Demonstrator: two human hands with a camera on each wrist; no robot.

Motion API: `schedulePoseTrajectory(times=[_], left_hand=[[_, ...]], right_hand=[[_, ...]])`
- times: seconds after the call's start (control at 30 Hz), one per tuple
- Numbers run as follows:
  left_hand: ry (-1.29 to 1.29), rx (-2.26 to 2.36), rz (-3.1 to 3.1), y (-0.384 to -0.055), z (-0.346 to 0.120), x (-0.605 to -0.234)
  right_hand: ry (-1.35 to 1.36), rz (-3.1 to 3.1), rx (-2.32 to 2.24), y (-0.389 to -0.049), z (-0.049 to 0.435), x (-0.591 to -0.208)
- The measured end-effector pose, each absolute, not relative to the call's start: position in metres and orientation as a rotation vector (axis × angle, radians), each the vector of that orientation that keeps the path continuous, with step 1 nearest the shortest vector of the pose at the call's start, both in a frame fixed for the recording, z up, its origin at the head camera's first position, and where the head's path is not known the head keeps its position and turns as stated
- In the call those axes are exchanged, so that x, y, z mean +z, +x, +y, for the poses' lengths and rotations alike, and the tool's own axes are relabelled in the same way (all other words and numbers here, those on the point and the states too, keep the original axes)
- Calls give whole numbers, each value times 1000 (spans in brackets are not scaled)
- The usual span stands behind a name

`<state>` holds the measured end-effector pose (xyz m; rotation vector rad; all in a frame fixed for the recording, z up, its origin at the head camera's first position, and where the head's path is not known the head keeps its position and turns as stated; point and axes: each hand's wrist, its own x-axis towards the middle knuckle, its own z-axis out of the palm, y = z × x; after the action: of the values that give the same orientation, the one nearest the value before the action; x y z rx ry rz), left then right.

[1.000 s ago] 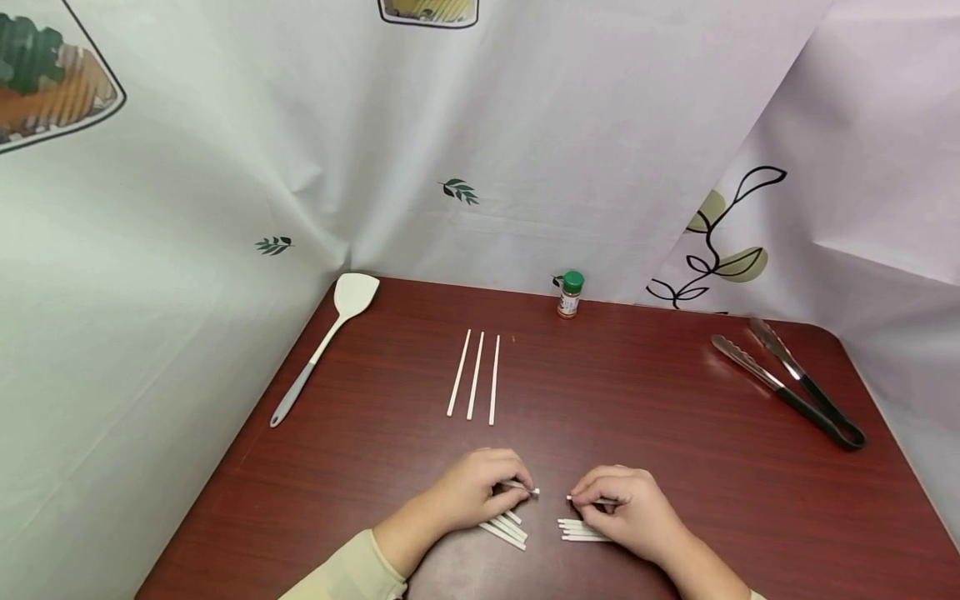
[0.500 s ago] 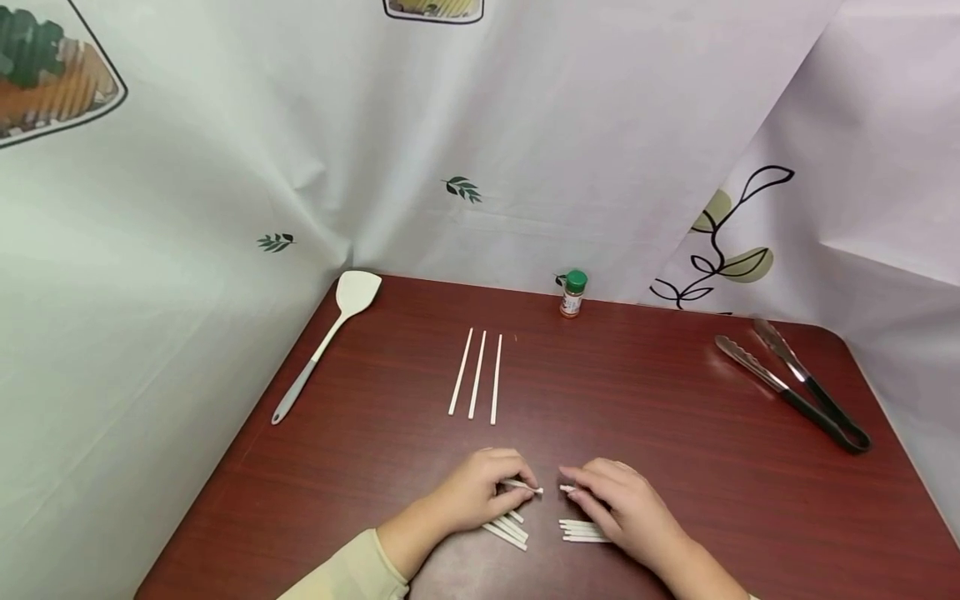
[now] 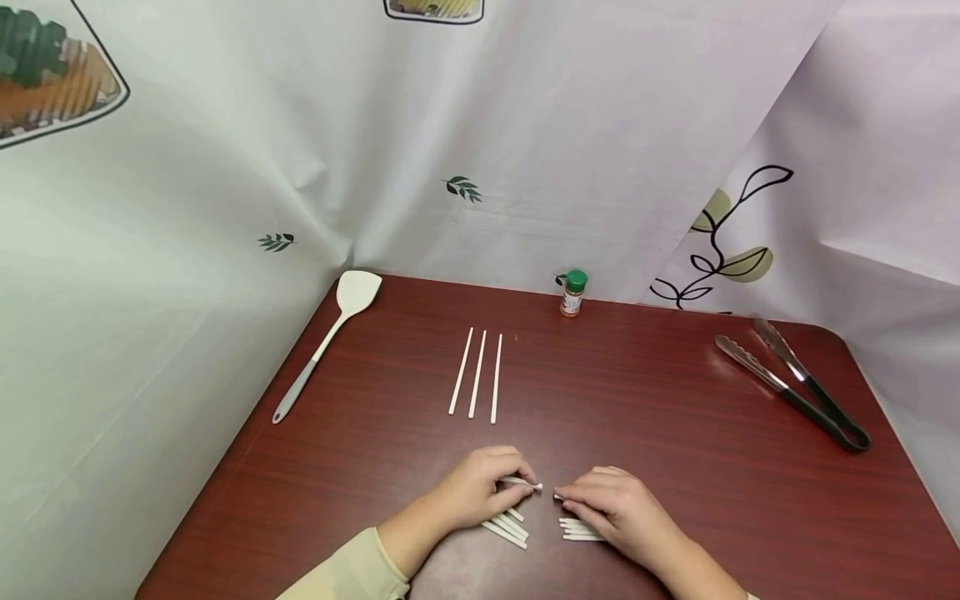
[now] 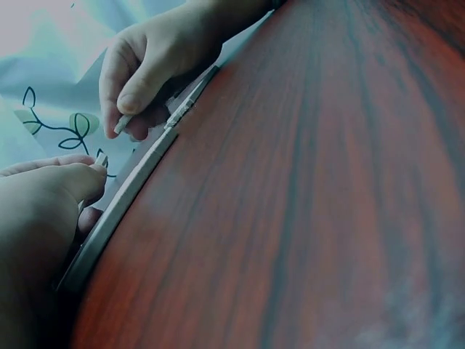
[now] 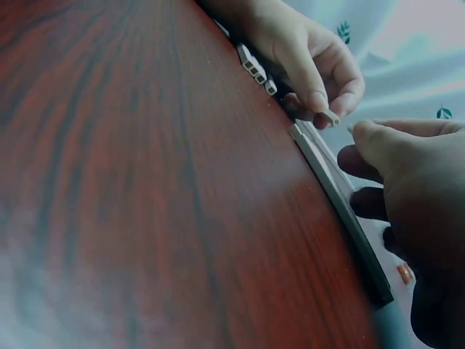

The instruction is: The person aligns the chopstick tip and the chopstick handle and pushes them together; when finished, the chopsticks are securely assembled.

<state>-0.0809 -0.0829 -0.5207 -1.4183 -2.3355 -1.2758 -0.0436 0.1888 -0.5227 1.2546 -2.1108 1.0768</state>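
Observation:
My left hand pinches a short white stick between thumb and fingers, its hollow squarish tip poking out to the right. Facing it, my right hand pinches another short white stick, with just the end showing past the fingertips. A small gap separates the two tips. Beneath the left hand a loose pile of short sticks lies on the table, partly covered. Several more short sticks lie side by side by the right hand, which hides their far ends. Three long white sticks lie in a row further back.
On the dark red table, a white spatula lies along the left edge. Tongs with black handles lie spread at the right. A green-capped spice jar stands at the back against the white curtain.
The right hand's fingers lifted and spread, then closed again further along its stick. That stick's tip has come left, nearer the left hand's stick. The left hand stays almost still.

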Motion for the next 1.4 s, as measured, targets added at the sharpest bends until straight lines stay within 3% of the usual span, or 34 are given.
schedulePoseTrajectory(times=[0.73, 1.4], left_hand=[[-1488, -1071, -2283, -81, -84, -520], [-1563, -1183, -2212, -79, -81, -518]], right_hand=[[1286, -2078, 1141, -38, 179, -524], [1238, -2124, 1147, -35, 178, -523]])
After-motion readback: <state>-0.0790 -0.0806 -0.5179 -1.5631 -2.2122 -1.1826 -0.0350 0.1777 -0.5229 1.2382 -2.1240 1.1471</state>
